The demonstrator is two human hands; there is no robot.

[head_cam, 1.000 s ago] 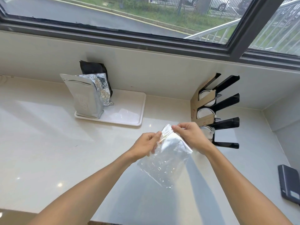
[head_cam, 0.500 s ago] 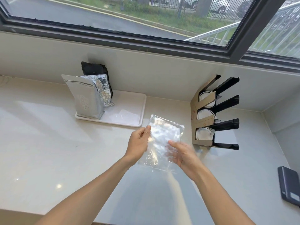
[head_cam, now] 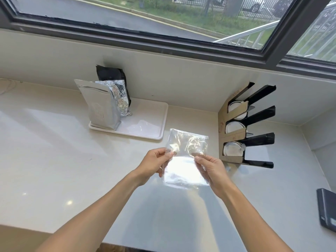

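A clear plastic bag (head_cam: pixel 185 157) is held flat above the pale countertop (head_cam: pixel 54 160), its far edge pointing toward the window. My left hand (head_cam: pixel 154 165) pinches its left side with thumb on top. On the right side my right hand (head_cam: pixel 209 168) pinches the film the same way. The bag looks empty and shines with glare in its near half.
A white tray (head_cam: pixel 156 124) at the back carries a silver foil pouch (head_cam: pixel 100 104), a crumpled foil bag (head_cam: pixel 121 97) and a black bag (head_cam: pixel 111 73). A cardboard and black rack with white lids (head_cam: pixel 243 124) stands at the right. A dark flat device (head_cam: pixel 327 210) lies at the far right.
The bag went from hanging by its top edge to being held flat and level. My right hand moved from the lower edge up to the bag's right side; my left kept hold.
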